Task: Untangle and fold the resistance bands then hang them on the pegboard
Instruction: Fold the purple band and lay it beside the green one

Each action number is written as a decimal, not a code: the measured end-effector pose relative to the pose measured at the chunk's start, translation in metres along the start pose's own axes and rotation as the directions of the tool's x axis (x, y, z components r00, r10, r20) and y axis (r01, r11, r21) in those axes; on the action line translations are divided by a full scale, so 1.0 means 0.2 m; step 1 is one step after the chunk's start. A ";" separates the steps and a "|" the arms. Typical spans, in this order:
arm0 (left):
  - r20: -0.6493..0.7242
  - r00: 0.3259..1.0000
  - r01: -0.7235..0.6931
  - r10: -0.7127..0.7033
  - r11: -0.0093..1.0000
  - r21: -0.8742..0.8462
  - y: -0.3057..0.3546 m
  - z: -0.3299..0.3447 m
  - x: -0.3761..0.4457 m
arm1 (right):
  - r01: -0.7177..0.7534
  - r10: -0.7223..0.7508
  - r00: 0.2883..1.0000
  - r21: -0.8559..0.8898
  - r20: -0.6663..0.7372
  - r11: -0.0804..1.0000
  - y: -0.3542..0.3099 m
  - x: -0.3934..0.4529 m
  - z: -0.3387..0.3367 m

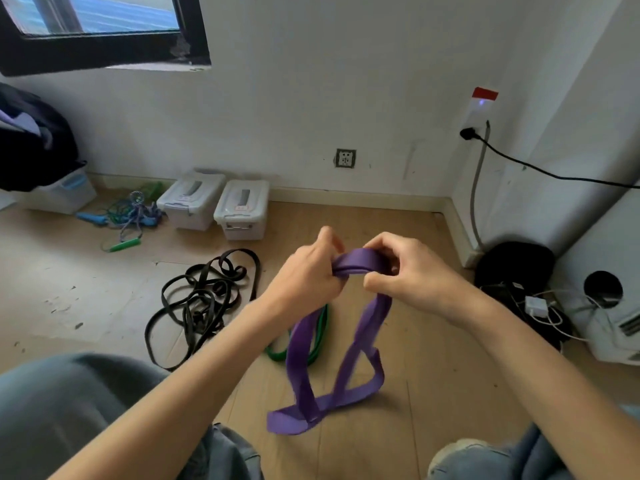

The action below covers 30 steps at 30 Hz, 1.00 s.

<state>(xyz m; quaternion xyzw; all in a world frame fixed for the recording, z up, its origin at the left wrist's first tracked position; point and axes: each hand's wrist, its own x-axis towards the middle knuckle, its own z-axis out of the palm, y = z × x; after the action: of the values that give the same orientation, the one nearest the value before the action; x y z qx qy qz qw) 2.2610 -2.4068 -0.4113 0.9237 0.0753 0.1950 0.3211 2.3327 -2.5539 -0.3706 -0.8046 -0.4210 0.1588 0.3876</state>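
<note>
Purple band [360, 261], doubled over at the top, is pinched between both sets of fingers right now: the left hand [308, 271] has its fingers curled round the left end of the fold, and the right hand [412, 271] has thumb and fingertips closed on the right end. The short held stretch runs from nine o'clock to three o'clock, flat and two layers thick. From each hand a strand is let fall toward six o'clock, so the band's long axis is roughly vertical; the strands cross low down (one twist, possibly more, is left in there) and the bottom loop is laid on the wooden floor [433, 393] between the knees.

Folding is judged to be the step in hand, with untangling of this band not quite finished. What is called for next, it seems, is the twist being shaken or turned out, then the hanging length being gathered up into the fold.

Outward now: a green band [277, 353] is seen on the floor just behind the purple strands, and a tangled black band [204, 306] is heaped at nine o'clock, well apart. No pegboard is in view.
</note>
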 end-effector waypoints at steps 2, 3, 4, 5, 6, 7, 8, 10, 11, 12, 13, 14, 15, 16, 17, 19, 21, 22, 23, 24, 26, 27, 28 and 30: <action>0.070 0.997 0.031 -0.023 0.994 -0.110 -0.06 0.10 -0.08 | 0.026 -0.033 0.996 -0.083 -0.089 0.996 -0.02 0.01 -0.04; 0.150 0.986 0.093 -0.067 0.981 -0.172 -0.08 0.15 -0.13 | 0.032 -0.040 0.993 -0.073 -0.111 0.997 -0.03 0.01 -0.06; 0.225 0.968 0.162 -0.110 0.960 -0.227 -0.11 0.18 -0.17 | 0.035 -0.041 0.993 -0.056 -0.113 0.998 -0.02 0.01 -0.07; 0.247 0.959 0.199 -0.136 0.947 -0.251 -0.13 0.18 -0.17 | 0.023 -0.028 0.995 -0.053 -0.095 0.998 0.00 0.01 -0.08; 0.220 0.965 0.196 -0.141 0.948 -0.251 -0.15 0.16 -0.15 | -0.008 0.004 0.999 -0.069 -0.054 0.998 0.03 0.00 -0.09; 0.150 0.979 0.170 -0.138 0.958 -0.229 -0.16 0.13 -0.12 | -0.047 0.049 0.999 -0.108 0.013 0.993 0.07 -0.02 -0.10; 0.044 0.991 0.130 -0.125 0.974 -0.184 -0.15 0.07 -0.09 | -0.090 0.108 0.989 -0.168 0.104 0.982 0.10 -0.03 -0.09; -0.081 0.997 -0.014 0.013 1.000 -0.016 -0.07 -0.02 -0.03 | -0.160 0.224 0.929 -0.226 0.295 0.961 0.17 -0.07 -0.05; -0.058 0.994 -0.091 0.096 0.993 0.077 -0.02 -0.03 -0.02 | -0.181 0.230 0.905 -0.166 0.357 0.969 0.18 -0.08 -0.02; -0.009 0.989 -0.143 0.146 0.979 0.146 0.05 -0.04 0.00 | -0.195 0.200 0.907 -0.053 0.371 0.979 0.19 -0.08 0.02; 0.030 0.986 -0.166 0.163 0.970 0.180 0.10 -0.03 0.01 | -0.193 0.158 0.928 0.072 0.336 0.979 0.18 -0.07 0.06; 0.041 0.986 -0.168 0.163 0.966 0.197 0.13 -0.02 0.02 | -0.164 0.118 0.958 0.162 0.263 0.973 0.17 -0.06 0.08; 0.022 0.987 -0.157 0.156 0.963 0.218 0.14 -0.02 0.04 | -0.114 0.083 0.983 0.195 0.162 0.974 0.16 -0.04 0.08; -0.020 0.988 -0.141 0.150 0.958 0.251 0.14 -0.02 0.05 | -0.062 0.054 0.997 0.186 0.049 0.980 0.15 -0.03 0.07; -0.061 0.988 -0.120 0.144 0.948 0.296 0.12 -0.02 0.06 | -0.013 0.023 0.998 0.156 -0.066 0.988 0.14 -0.02 0.06; -0.056 0.992 -0.086 0.113 0.933 0.350 0.07 -0.02 0.04 | 0.061 -0.056 0.975 0.018 -0.214 0.998 0.12 0.00 0.00; 0.018 0.996 -0.088 0.086 0.970 0.228 0.04 0.02 -0.01 | 0.081 -0.113 0.967 -0.143 -0.227 0.986 0.10 0.01 -0.05; 0.032 0.997 -0.080 0.076 0.986 0.146 0.03 0.04 -0.02 | 0.072 -0.102 0.976 -0.160 -0.191 0.985 0.10 0.01 -0.06; 0.025 0.997 -0.069 0.067 0.993 0.094 0.02 0.05 -0.01 | 0.044 -0.060 0.989 -0.120 -0.134 0.992 0.09 0.01 -0.06; 0.014 0.998 -0.062 0.061 0.996 0.068 0.01 0.06 0.00 | 0.004 -0.007 0.998 -0.046 -0.065 0.999 0.10 0.01 -0.06; 0.025 0.997 -0.068 0.068 0.998 0.011 0.01 0.07 0.01 | -0.038 0.035 0.998 0.052 0.043 0.998 0.11 -0.01 -0.03; 0.039 0.996 -0.080 0.081 0.997 -0.021 0.01 0.07 0.02 | -0.015 0.011 0.998 0.052 0.062 0.999 0.11 -0.02 -0.01; 0.046 0.995 -0.091 0.093 0.995 -0.047 0.01 0.08 0.02 | 0.020 -0.022 0.998 0.038 0.064 0.999 0.11 -0.03 0.00; 0.074 0.994 -0.070 0.077 0.993 -0.093 -0.01 0.12 0.02 | 0.103 -0.104 0.995 0.035 0.000 0.994 0.09 -0.03 0.00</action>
<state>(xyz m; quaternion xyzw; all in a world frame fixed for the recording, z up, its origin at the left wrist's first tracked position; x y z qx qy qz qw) 2.2741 -2.4176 -0.4285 0.9172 0.0199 0.1739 0.3579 2.3400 -2.5657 -0.3846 -0.7746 -0.4597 0.1468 0.4089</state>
